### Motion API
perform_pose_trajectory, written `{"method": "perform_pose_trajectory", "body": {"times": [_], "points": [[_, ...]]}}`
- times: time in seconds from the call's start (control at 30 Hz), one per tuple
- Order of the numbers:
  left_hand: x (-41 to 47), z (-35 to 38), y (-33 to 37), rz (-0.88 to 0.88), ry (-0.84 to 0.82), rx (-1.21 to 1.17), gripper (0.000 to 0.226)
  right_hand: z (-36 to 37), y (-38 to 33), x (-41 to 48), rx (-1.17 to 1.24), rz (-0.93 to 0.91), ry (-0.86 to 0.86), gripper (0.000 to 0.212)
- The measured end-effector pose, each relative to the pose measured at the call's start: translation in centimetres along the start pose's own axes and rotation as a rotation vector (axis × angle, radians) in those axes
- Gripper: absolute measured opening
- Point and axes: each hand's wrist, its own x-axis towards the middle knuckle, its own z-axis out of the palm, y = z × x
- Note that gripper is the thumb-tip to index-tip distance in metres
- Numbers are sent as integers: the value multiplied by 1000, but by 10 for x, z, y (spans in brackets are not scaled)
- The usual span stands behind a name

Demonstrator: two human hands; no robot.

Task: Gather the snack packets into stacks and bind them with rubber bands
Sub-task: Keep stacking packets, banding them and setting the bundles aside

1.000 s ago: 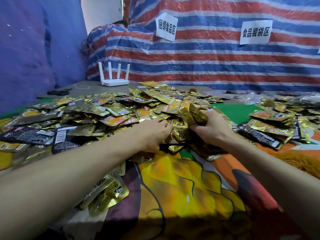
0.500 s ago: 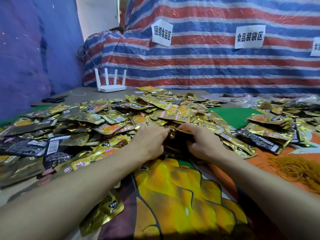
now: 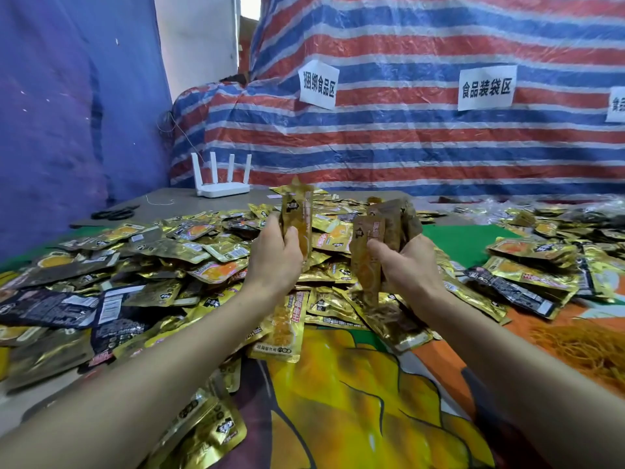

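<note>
Above the pile point(image 3: 176, 262), left hand point(image 3: 274, 265) grips one upright packet point(image 3: 297, 214); right hand point(image 3: 407, 267) clutches a bundle point(image 3: 389, 226).

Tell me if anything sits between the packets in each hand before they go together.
Nothing visible. The left hand holds its packets and the right hand its bunch upright, apart, above the loose pile.
</note>
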Motion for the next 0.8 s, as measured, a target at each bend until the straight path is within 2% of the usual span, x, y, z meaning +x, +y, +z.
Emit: {"method": "perform_pose_trajectory", "body": {"times": [0.13,0.3,0.47,0.57,0.63,0.73,0.8], "points": [[-5,1,3,-79,110,-141,16,17,-14,-6,255,67,-39,25],[-17,7,2,6,189,-198,14,43,-28,-10,299,-34,-56,16],[-23,14,-10,74,48,-150,40,67,-26,-15,529,-16,-16,10],[-25,17,-9,94,-83,-169,52,69,-26,-11,600,81,1,26],[-25,22,-8,70,-162,-203,61,69,-28,-9,616,131,0,26],[-30,29,-3,-8,-254,-274,73,72,-29,-12,679,184,-82,17],[-31,31,-3,-36,-297,-329,77,77,-30,-17,774,233,-166,27]]}}
